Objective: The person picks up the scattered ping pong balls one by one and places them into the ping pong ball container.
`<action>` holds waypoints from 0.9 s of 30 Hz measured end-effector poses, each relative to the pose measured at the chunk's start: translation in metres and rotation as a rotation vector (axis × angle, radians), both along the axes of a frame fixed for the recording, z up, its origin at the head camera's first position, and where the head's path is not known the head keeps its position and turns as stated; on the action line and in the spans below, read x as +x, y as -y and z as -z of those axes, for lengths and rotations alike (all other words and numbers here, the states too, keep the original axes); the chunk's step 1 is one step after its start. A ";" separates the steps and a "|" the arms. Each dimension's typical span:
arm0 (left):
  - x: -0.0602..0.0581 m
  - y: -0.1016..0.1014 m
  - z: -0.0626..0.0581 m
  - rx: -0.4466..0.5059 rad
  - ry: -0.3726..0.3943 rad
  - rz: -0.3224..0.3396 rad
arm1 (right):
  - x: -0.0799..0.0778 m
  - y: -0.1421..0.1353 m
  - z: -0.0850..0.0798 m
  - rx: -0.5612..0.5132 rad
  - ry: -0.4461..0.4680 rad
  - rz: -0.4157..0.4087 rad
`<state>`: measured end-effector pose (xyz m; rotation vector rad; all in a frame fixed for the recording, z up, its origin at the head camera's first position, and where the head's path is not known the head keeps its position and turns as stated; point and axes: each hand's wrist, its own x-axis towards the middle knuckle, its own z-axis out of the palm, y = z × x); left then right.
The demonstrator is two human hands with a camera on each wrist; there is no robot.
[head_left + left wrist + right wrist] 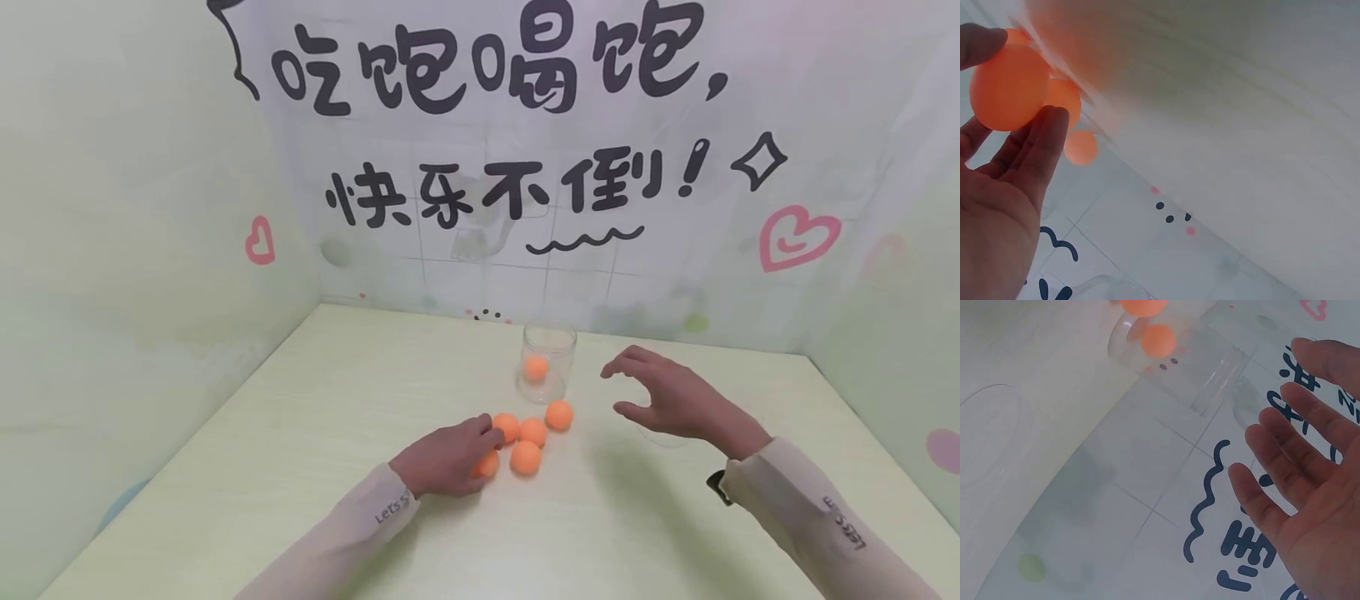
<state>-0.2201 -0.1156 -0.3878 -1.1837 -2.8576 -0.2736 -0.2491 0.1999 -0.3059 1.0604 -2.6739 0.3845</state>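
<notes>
On the table, my left hand [450, 457] holds an orange ball [1010, 87] between thumb and fingers. Other orange balls [526, 457] lie loosely grouped just right of that hand, in front of a clear jar [556, 385]. Inside the upright jar, behind the group, sits a single orange ball [536, 367]; the jar's top has no lid on it. My right hand [675, 400] is raised to the right of the jar, apart from it, thumb and fingers spread with nothing between them. The right wrist view shows its bent, separate fingers [1260, 494].
A clear round lid [1030, 428] lies on the table, partly hidden below my right hand in the head view. Behind the table [337, 367] hangs a printed backdrop [465, 283] with dark lettering, and pale side walls [135, 250] enclose the left and right.
</notes>
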 end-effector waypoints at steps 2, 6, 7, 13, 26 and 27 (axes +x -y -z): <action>-0.002 0.000 -0.003 -0.008 -0.013 0.000 | -0.001 0.000 0.000 0.001 -0.002 -0.004; -0.005 -0.001 -0.009 -0.010 -0.032 0.011 | -0.001 -0.001 0.001 0.000 0.007 -0.002; -0.005 -0.001 -0.012 -0.005 -0.032 0.013 | -0.001 -0.001 0.001 0.000 0.010 -0.003; -0.008 -0.005 -0.030 0.026 -0.063 0.016 | -0.001 -0.003 0.001 0.012 0.015 -0.013; -0.032 -0.015 -0.081 0.083 -0.103 0.005 | 0.003 -0.005 0.005 0.007 0.022 -0.023; -0.035 -0.015 -0.085 0.092 -0.105 -0.002 | 0.003 -0.005 0.006 0.004 0.020 -0.026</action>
